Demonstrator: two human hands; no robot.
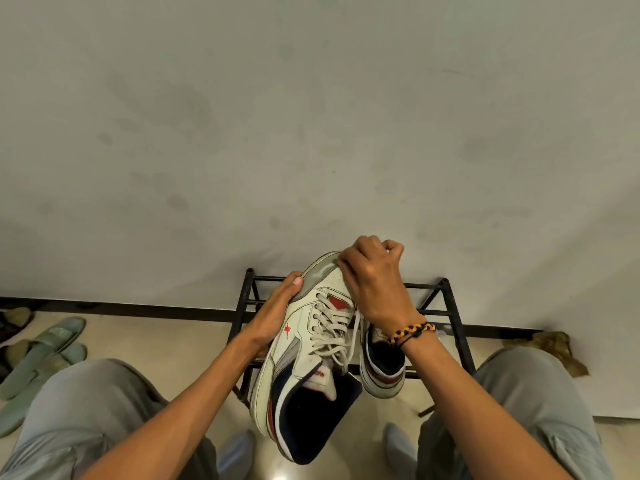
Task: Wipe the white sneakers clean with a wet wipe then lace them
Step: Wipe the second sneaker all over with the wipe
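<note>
At the far left, pale green slippers (45, 344) lie flat on the glossy cream floor (166, 341), soft and rounded at the toe, with a small patch of writing too blurred to read. The person's knees in light grey trousers (79, 403) frame the view on both sides.

The left hand (273, 313) reaches up from the lower left with its forearm slanting, palm cupped under the side of the near white sneaker (304, 355) and thumb pressed on the grey toe bumper, holding it up above the floor. This sneaker is smooth, scuffed leather with grey suede-like panels, red and navy trim, a dark padded collar, and off-white flat laces (329, 327) threaded through the eyelets. A red figure logo sits on its side, and red lettering on the tongue cannot be read.

The right hand (370, 275), wrist bent downward, curls its fingers over the sneaker's toe; something white shows between its knuckles, too small to identify. A braided bracelet (412, 332) of yellow, red and black cord circles the wrist.

Below that wrist, the second white sneaker (382, 372) sits heel-toward-camera on the black metal tube shoe rack (453, 306), which stands against a stained pale wall (311, 116).
</note>
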